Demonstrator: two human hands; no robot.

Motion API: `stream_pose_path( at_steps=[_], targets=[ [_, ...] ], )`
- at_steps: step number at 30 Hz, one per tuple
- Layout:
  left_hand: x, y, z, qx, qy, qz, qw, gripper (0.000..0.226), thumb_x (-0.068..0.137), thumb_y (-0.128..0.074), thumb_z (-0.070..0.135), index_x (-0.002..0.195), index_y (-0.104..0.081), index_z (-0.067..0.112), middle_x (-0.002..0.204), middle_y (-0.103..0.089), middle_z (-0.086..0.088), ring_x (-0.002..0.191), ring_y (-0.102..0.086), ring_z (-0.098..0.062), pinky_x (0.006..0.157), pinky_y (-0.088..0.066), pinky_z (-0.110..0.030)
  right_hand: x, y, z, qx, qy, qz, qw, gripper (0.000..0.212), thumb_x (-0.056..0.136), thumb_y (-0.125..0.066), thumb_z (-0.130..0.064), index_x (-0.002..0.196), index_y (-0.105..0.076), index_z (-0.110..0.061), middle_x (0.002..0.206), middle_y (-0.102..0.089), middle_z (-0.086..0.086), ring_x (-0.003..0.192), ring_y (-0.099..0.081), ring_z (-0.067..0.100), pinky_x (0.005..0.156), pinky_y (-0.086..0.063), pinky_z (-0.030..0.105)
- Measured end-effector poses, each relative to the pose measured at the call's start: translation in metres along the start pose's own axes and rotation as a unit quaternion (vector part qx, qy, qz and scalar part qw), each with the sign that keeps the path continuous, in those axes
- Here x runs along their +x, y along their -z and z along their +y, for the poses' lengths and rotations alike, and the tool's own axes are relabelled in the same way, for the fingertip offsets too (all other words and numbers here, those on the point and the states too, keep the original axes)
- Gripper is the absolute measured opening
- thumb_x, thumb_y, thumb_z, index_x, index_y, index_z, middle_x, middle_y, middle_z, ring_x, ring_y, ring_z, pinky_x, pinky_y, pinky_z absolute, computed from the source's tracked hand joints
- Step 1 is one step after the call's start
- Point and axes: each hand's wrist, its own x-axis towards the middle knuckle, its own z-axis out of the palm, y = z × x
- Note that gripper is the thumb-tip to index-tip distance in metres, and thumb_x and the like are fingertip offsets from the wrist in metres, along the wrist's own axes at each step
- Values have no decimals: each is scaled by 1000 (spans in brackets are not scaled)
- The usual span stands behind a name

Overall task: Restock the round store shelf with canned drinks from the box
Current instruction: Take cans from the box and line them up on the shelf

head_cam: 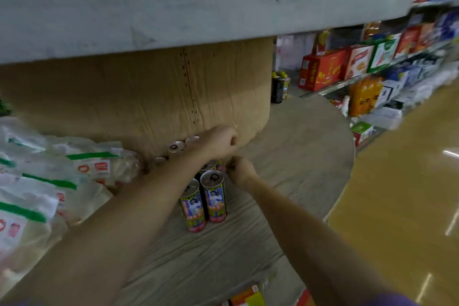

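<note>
Head view. Round shelf (298, 146), wood-grain. Cans (203, 196) upright in cluster against its cardboard core (149, 97). My left hand (218, 143) curled above rear cans, grip unclear. My right hand (239, 169) curled beside cluster, contents hidden. Bagged goods (49, 176) left of cans.

A glossy yellow-tan floor (397, 206) runs along the right, streaked with pale reflections of overhead lights. Beyond it, long metal wall shelves (367, 74) carry red and white cardboard cartons (323, 69) and orange drink bottles (363, 97). Far packages are blurred.
</note>
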Motion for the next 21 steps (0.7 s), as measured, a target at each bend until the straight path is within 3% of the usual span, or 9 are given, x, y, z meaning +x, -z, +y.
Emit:
stream_pose_path(
  at_steps=[4,7,12,15,17,19,21],
  targets=[
    [-12,-13,32,-52,-69,-6,996,11,81,-60,18,72,-64,15,77,-66,-2,76,-61,-21,68,-46,-33,-48,26,20,-5,-25,46,999,22,90,-56,-16,107,-68,-10,111,-70,13,107,-63,31,85,-47,30],
    [-13,-30,61,-102,-99,-17,990,11,82,-63,16,73,-68,14,76,-67,-2,75,-61,-19,68,-47,-30,-93,47,37,9,-52,77,996,17,86,-49,-24,93,-64,-21,99,-69,12,89,-62,26,86,-53,41],
    [-22,-68,135,-200,-137,-58,968,26,83,-62,15,59,-56,21,64,-59,1,66,-60,-21,63,-49,-31,-170,82,84,21,-139,161,977,8,84,-54,-23,78,-58,-25,88,-73,13,86,-69,36,79,-55,49],
    [-36,-95,177,-218,-161,-90,958,22,75,-56,24,54,-51,21,57,-55,3,62,-58,-20,60,-48,-34,-218,98,113,11,-186,177,966,18,88,-57,-15,73,-54,-25,83,-73,16,79,-69,35,72,-57,45],
    [-48,-116,201,-212,-184,-118,952,26,77,-55,21,52,-47,20,54,-50,3,61,-55,-21,58,-46,-34,-250,104,131,26,-218,190,957,14,89,-57,-13,77,-59,-20,76,-71,12,67,-68,30,65,-56,41],
    [-61,-136,223,-190,-206,-144,949,24,81,-56,18,57,-52,18,59,-57,-1,64,-59,-24,60,-48,-34,-278,107,152,41,-244,193,950,9,89,-56,-9,83,-62,-14,70,-68,7,55,-62,21,55,-52,32],
    [-73,-155,240,-169,-218,-164,947,16,82,-56,21,67,-62,16,69,-65,-3,69,-62,-21,64,-50,-34,-302,108,170,37,-266,183,946,11,89,-56,-9,82,-61,-16,73,-70,8,56,-62,19,49,-46,23]
  ],
)
